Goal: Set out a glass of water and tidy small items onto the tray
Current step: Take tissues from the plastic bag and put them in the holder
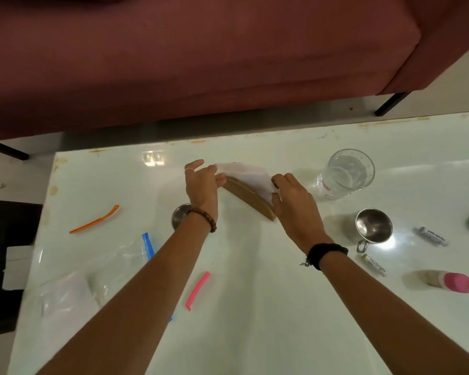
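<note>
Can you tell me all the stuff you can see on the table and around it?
Clear glass of water: one, back right.
Round brown wooden tray: one, tilted, centre, with a white tissue.
Shiny steel cups: two, one right, one behind the left wrist.
Plastic clips: orange left, pink front.
Clear zip bag, blue strip: one, front left.
White tubes: two, right.
Pink-capped bottle: one, lying right.
Maroon sofa: behind.
Left hand, right hand: holding the tray.

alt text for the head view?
Both hands, left and right, hold a tilted wooden tray with white tissue on a white table. A glass of water stands to the right; a steel cup sits nearer.
</note>
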Demonstrator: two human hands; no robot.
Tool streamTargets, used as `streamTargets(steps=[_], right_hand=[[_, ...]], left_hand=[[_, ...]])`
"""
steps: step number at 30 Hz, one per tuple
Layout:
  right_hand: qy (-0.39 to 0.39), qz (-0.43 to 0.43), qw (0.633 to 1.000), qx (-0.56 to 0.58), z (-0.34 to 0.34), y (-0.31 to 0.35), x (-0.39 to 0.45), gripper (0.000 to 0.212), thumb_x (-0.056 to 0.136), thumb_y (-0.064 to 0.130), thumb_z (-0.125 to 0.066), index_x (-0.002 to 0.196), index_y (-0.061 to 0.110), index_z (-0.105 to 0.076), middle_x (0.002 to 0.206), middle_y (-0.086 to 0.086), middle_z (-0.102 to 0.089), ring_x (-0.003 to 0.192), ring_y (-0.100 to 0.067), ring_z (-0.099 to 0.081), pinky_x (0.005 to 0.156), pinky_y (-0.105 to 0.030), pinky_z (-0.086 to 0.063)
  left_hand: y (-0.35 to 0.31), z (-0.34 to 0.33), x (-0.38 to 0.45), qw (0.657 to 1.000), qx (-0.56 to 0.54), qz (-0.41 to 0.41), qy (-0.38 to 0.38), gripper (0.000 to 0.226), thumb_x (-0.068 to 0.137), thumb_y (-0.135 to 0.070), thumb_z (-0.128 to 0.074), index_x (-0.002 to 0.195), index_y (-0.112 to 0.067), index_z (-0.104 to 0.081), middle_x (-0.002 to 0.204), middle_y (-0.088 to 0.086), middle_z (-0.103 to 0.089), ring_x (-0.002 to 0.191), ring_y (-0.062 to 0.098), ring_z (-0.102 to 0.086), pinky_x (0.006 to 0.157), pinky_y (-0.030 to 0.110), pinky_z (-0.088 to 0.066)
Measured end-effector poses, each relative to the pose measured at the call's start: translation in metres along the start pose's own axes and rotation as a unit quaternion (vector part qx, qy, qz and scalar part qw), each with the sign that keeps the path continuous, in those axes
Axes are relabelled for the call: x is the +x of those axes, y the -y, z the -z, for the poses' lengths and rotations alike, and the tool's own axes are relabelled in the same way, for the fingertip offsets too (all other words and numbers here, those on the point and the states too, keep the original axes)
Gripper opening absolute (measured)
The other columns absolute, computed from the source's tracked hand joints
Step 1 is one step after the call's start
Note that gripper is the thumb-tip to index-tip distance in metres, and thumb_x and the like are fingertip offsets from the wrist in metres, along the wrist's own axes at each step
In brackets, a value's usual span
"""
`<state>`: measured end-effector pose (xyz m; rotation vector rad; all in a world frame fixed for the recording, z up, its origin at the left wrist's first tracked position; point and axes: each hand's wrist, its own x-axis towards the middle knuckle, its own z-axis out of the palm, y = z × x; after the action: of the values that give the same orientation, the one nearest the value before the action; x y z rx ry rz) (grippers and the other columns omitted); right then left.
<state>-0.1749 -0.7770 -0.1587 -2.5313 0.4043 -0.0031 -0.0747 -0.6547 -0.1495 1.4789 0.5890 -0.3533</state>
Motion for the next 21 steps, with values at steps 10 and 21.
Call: streamTargets(steps=[10,21], right_hand=[[-0.029,-0.049,0.988,0.143,-0.013,-0.023,-0.007,0.019,0.089,0.018,-0.055,0.107,0.019,-0.050,0.095,0.002,-0.058,0.080,-0.019,-0.058,0.067,-0.041,-0.052],[-0.066,-0.059,0.967,0.237,-0.019,-0.029,0.003,0.024,0.089,0.025,-0.056,0.112,0.019,-0.053,0.104,0.003,-0.056,0.085,-0.008,-0.054,0.069,-0.016,-0.046]], left_hand=[[0.052,-0.016,-0.041,0.997,0.062,0.033,0.044,0.048,0.084,-0.014,-0.063,0.125,-0.016,-0.040,0.128,0.010,-0.051,0.113,0.021,-0.049,0.100,0.035,-0.042],[0.052,-0.021,-0.036,0.972,0.205,-0.051,0.103,0.046,0.091,-0.019,-0.054,0.134,-0.017,-0.039,0.135,0.008,-0.051,0.120,0.022,-0.050,0.104,0.038,-0.041]])
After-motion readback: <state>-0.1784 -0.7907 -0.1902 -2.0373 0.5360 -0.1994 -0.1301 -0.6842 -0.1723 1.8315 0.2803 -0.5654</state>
